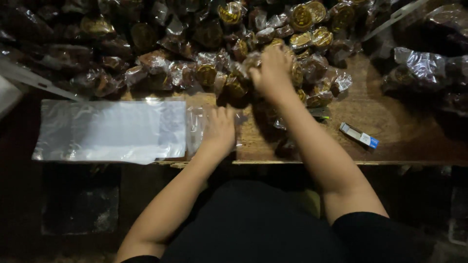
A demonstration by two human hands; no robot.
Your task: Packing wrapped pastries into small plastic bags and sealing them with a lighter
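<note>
A large heap of small cellophane-wrapped brown sweets with gold round labels (204, 44) covers the far part of a wooden table (390, 126). My right hand (273, 73) reaches into the near edge of the heap, fingers curled over wrapped pieces; whether it grips one is hidden. My left hand (219, 130) lies palm down on a clear plastic bag (197, 127) at the table's front. A stack of flat clear plastic bags (109, 130) lies just left of that hand.
A small white and blue box (359, 135) lies on the table right of my right forearm. More wrapped sweets (424, 73) are piled at the far right. A pale strip (29, 78) runs along the left. The table's front edge (341, 162) is near my body.
</note>
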